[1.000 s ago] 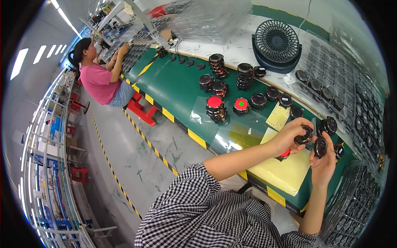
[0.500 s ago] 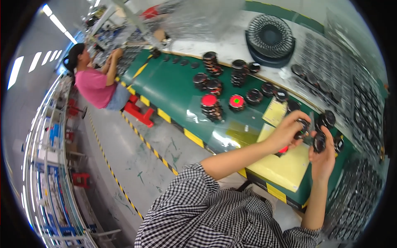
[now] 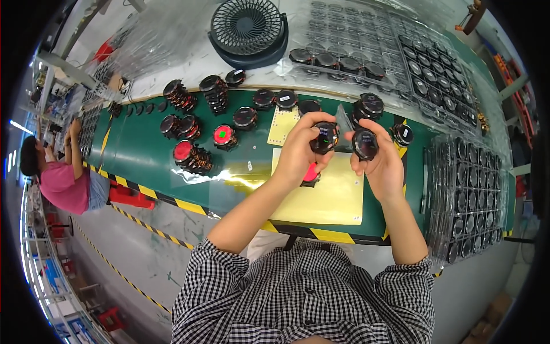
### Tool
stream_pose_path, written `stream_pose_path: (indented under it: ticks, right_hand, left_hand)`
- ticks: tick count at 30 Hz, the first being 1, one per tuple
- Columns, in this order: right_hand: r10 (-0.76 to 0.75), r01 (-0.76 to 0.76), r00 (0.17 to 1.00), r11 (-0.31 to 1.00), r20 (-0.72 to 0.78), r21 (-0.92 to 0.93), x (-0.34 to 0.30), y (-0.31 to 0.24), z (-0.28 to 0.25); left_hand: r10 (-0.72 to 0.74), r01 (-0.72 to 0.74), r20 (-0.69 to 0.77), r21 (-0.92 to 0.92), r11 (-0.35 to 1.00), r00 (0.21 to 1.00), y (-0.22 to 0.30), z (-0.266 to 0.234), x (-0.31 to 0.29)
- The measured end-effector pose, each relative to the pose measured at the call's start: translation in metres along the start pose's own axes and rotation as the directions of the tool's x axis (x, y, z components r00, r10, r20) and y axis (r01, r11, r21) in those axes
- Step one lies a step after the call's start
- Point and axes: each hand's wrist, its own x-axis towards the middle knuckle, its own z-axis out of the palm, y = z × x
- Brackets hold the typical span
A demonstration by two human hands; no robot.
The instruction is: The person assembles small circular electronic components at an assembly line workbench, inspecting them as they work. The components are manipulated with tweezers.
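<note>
My left hand (image 3: 298,148) is closed round the edge of a round black watch module (image 3: 325,137), whose dark face shows a small lit mark. A second round watch module (image 3: 365,144) is in my right hand (image 3: 387,169), gripped between thumb and fingers, its glossy face turned up. The two modules are apart, side by side above the table. Under my left hand a module with a red top (image 3: 311,175) lies on a yellow sheet (image 3: 321,200). Just beyond my right hand stands a short stack of modules (image 3: 368,105).
On the green table (image 3: 154,166), stacks of modules (image 3: 215,94) and a red-topped stack (image 3: 192,157) stand to the left. A black fan (image 3: 246,28) sits behind. Clear trays of modules (image 3: 470,200) fill the right side. Far left, a person in pink (image 3: 63,178) works.
The head view has turned right, so the table and my hands appear further left and more level. Both hands still hold their modules, with the faces now more visible.
</note>
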Motion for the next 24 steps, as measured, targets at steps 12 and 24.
stream_pose_path:
  ticks: [12, 24]
  right_hand:
    - [0.014, -0.014, 1.0, 1.0, 0.024, 0.014, -0.0003, -0.0004, -0.0008]
    - [0.011, -0.008, 1.0, 0.995, 0.029, -0.1, -0.0018, -0.0024, 0.0031]
  left_hand:
    - [0.003, -0.003, -0.009, 0.053, 0.999, 1.0, 0.0021, 0.0026, -0.0026]
    - [0.056, -0.054, -0.019, 0.101, 0.993, 0.998, 0.0006, 0.0077, -0.0029]
